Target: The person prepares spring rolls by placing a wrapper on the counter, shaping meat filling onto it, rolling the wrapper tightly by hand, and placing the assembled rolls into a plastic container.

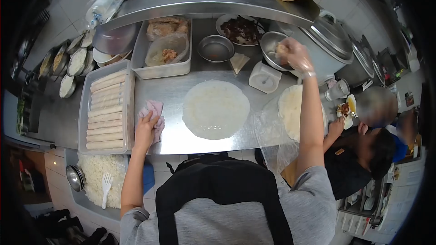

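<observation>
My left hand (144, 131) is closed on a folded pink cloth (155, 113) at the counter's left, beside a plastic tray (129, 109) of long pale rolls (105, 120). My right hand (297, 56), in a clear plastic glove, reaches over a metal bowl (269, 41) at the back right. Its fingers are drawn together and slightly blurred; what they hold cannot be made out. Between my hands a thin, round white wrapper (216, 109) lies flat on the steel counter. A stack of pale round wrappers (290, 109) sits under my right forearm, partly covered by clear plastic (268, 131).
A white kitchen scale (265, 78) stands before the metal bowl. Behind are a filling container (163, 70), a second metal bowl (216, 49) and a bowl of dark food (239, 29). A steel shelf (204, 7) overhangs the back. Co-workers (359, 159) are at right.
</observation>
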`<state>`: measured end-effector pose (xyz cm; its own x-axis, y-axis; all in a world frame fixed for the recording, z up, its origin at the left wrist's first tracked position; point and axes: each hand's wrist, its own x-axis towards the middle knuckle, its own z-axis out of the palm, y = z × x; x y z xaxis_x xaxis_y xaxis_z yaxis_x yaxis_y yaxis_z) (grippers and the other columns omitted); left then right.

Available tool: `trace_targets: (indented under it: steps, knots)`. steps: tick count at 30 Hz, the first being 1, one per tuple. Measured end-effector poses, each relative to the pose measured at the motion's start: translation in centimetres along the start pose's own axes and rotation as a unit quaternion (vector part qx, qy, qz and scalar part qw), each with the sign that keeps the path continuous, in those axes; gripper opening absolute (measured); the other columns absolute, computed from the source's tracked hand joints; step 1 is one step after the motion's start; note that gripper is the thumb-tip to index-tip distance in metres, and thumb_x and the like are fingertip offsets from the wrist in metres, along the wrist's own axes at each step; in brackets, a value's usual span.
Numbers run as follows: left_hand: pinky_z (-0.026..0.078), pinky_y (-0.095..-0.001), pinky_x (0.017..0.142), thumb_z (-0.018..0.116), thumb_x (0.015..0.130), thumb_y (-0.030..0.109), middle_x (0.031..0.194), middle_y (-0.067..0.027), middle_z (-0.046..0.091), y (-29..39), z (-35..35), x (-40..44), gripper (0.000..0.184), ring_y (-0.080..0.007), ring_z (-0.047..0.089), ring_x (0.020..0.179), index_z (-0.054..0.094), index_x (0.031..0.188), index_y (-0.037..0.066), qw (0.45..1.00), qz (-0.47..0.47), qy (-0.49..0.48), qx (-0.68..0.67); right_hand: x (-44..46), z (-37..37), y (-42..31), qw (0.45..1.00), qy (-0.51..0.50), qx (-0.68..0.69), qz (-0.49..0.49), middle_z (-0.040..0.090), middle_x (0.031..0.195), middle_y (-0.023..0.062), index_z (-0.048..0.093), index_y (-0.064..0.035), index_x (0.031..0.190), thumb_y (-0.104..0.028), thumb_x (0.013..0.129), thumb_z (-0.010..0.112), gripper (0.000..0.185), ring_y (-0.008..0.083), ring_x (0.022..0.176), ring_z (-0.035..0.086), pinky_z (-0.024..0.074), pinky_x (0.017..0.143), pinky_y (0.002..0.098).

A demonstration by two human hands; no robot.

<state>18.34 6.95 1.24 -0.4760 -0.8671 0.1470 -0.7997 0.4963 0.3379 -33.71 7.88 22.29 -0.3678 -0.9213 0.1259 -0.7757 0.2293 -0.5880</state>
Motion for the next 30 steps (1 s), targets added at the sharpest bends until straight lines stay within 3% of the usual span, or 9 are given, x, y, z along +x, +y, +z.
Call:
trace_targets:
  steps: [3,11,13,16,17,21,25,27,30]
  knots:
    - [0.047,-0.0389,0.087,0.053,0.070,-0.011,0.112,-0.0171,0.063,0.5,-0.2,-0.1,0.040,-0.0348,0.059,0.099,0.068,0.104,0.004,0.995,-0.011,0.090,-0.039,2.7,1.9,1.7,0.972,0.036,-0.217,-0.076,0.068,0.089,0.0157,0.066,-0.0081,0.096,-0.017,0.063,0.075,0.035,0.0298,0.089,0.066,0.0497,0.079,0.0405]
    - [0.046,-0.0420,0.072,0.065,0.077,0.005,0.086,-0.0164,0.062,0.0,1.0,0.5,0.012,-0.0354,0.059,0.081,0.064,0.088,0.000,0.987,-0.071,0.141,-0.018,2.1,-0.9,1.2,0.960,-0.052,-0.267,-0.072,0.068,0.100,0.0136,0.072,-0.0146,0.092,-0.034,0.069,0.075,0.030,0.0312,0.096,0.063,0.0506,0.084,0.0379]
    - [0.045,-0.0423,0.069,0.067,0.079,0.013,0.083,-0.0168,0.058,0.0,1.0,1.0,0.018,-0.0351,0.058,0.081,0.062,0.088,-0.001,0.986,-0.114,0.117,0.029,1.6,-1.2,1.5,0.977,0.064,-0.134,-0.151,0.068,0.104,0.0133,0.072,-0.0127,0.099,-0.044,0.071,0.075,0.042,0.0290,0.097,0.064,0.0496,0.086,0.0358]
    - [0.046,-0.0420,0.069,0.070,0.076,0.018,0.088,-0.0153,0.057,0.4,0.6,1.6,0.026,-0.0341,0.057,0.082,0.064,0.093,0.000,0.986,-0.070,0.138,0.058,0.8,-2.1,0.8,0.993,0.047,0.032,-0.106,0.068,0.105,0.0125,0.071,-0.0087,0.104,-0.046,0.072,0.074,0.049,0.0259,0.098,0.064,0.0487,0.087,0.0350]
    - [0.046,-0.0420,0.069,0.070,0.076,0.018,0.088,-0.0153,0.057,0.8,0.3,1.6,0.026,-0.0341,0.057,0.082,0.064,0.093,0.000,0.987,-0.066,0.135,0.057,-0.4,-2.9,-0.1,0.995,0.043,-0.011,-0.093,0.069,0.101,0.0100,0.067,-0.0015,0.108,-0.028,0.082,0.070,0.037,0.0184,0.096,0.064,0.0486,0.087,0.0306]
    - [0.048,-0.0354,0.072,0.072,0.071,0.013,0.094,-0.0133,0.057,1.8,-0.7,1.4,0.032,-0.0273,0.056,0.083,0.065,0.100,0.002,0.988,-0.066,0.129,-0.046,-2.6,-3.4,-1.7,0.988,0.014,0.113,-0.103,0.069,0.098,0.0095,0.067,-0.0013,0.108,-0.028,0.083,0.070,0.037,0.0179,0.094,0.064,0.0482,0.087,0.0297]
    - [0.047,-0.0291,0.069,0.069,0.069,0.002,0.098,-0.0132,0.057,0.6,2.3,1.3,0.045,-0.0209,0.054,0.077,0.061,0.113,0.002,0.934,-0.119,0.156,-0.298,-3.2,-1.7,-3.7,0.955,-0.045,0.259,-0.141,0.066,0.083,0.0042,0.067,-0.0004,0.097,-0.027,0.084,0.069,0.030,0.0110,0.074,0.059,0.0476,0.069,0.0247]
    - [0.047,-0.0287,0.068,0.068,0.070,0.000,0.097,-0.0131,0.057,0.2,3.7,1.1,0.045,-0.0202,0.054,0.075,0.060,0.115,0.003,0.949,-0.098,0.173,-0.246,-3.2,0.9,-6.8,0.916,-0.108,0.345,-0.175,0.060,0.073,0.0002,0.066,-0.0002,0.089,-0.022,0.087,0.065,0.022,0.0050,0.061,0.051,0.0410,0.054,0.0204]
    - [0.046,-0.0285,0.065,0.065,0.073,-0.003,0.093,-0.0118,0.058,1.5,2.3,1.2,0.046,-0.0187,0.054,0.073,0.058,0.118,0.004,0.965,-0.075,0.156,-0.196,-0.7,7.6,-9.7,0.890,-0.184,0.374,-0.186,0.061,0.073,0.0033,0.063,0.0008,0.084,-0.006,0.087,0.062,0.007,0.0077,0.061,0.054,0.0451,0.054,0.0217]
